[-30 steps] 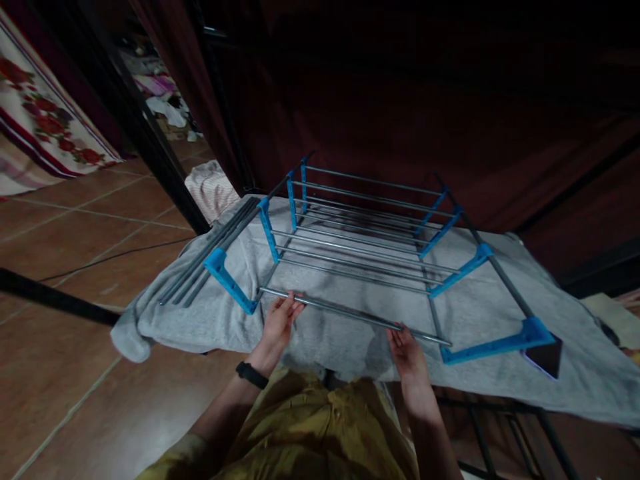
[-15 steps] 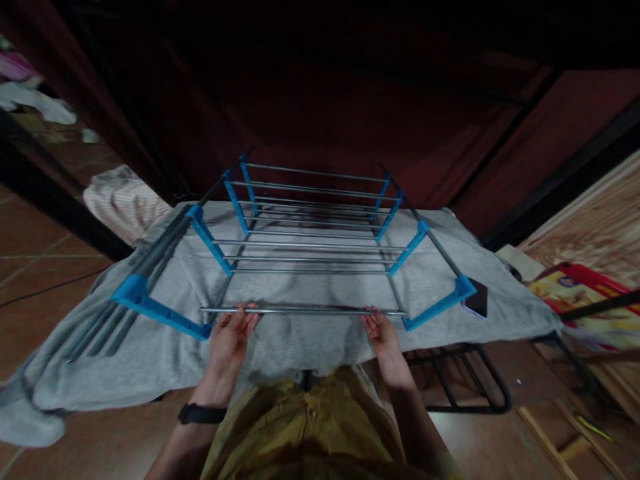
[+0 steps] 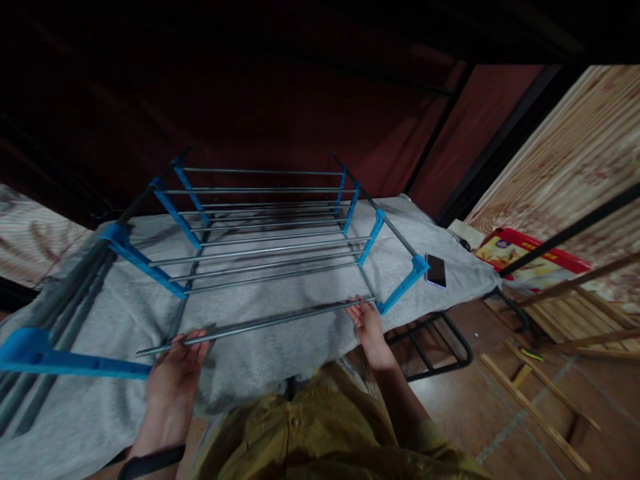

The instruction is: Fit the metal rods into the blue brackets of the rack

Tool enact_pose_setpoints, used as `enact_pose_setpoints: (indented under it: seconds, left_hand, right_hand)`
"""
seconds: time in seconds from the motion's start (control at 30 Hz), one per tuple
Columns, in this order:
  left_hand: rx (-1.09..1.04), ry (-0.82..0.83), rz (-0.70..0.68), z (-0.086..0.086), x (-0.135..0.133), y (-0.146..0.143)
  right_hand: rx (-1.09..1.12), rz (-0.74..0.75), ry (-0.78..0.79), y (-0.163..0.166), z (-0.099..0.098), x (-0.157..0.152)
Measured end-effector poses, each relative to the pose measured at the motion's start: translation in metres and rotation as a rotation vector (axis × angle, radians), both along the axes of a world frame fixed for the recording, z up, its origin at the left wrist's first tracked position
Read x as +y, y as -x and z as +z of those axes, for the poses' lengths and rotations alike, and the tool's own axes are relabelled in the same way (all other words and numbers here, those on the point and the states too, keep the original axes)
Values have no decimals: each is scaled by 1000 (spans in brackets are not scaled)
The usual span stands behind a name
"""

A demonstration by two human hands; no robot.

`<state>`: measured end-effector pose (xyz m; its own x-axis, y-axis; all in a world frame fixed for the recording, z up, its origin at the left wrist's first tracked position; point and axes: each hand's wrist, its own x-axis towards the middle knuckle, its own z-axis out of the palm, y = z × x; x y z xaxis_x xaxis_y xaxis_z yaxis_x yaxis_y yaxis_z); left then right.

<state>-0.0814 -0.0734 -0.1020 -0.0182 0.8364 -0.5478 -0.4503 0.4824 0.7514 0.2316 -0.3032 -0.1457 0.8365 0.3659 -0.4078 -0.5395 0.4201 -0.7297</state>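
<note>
A metal rack with grey rods and blue plastic brackets point(image 3: 260, 227) lies on a grey cloth point(image 3: 280, 347) over a table. Both my hands hold one loose grey rod point(image 3: 260, 323) at the rack's near side. My left hand point(image 3: 173, 380) grips it near its left end, close to a long blue bracket point(image 3: 65, 360). My right hand point(image 3: 367, 323) pinches the right end, which touches the near right blue bracket point(image 3: 400, 290).
A dark phone point(image 3: 436, 270) lies on the cloth right of the rack. Spare grey rods point(image 3: 55, 313) lie at the left. A black metal frame point(image 3: 435, 340), wooden slats point(image 3: 540, 400) and a red box point(image 3: 525, 257) are on the floor at right.
The view has swung to the right. The rod, level between my hands before, now slants, with its right end up at the near right bracket.
</note>
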Motion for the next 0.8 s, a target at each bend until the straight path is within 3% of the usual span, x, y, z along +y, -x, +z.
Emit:
enact_pose_setpoints:
  seconds: [0.2, 0.57, 0.8]
  left_hand:
    - [3, -36, 3, 9, 0, -3]
    - [-51, -155, -144, 12, -14, -16]
    - [-92, -176, -141, 23, -28, -31]
  right_hand:
    - [-32, -19, 8, 4, 0, -7]
    - [-55, -62, 37, 19, -1, -20]
    - [-37, -50, 74, 26, -16, -30]
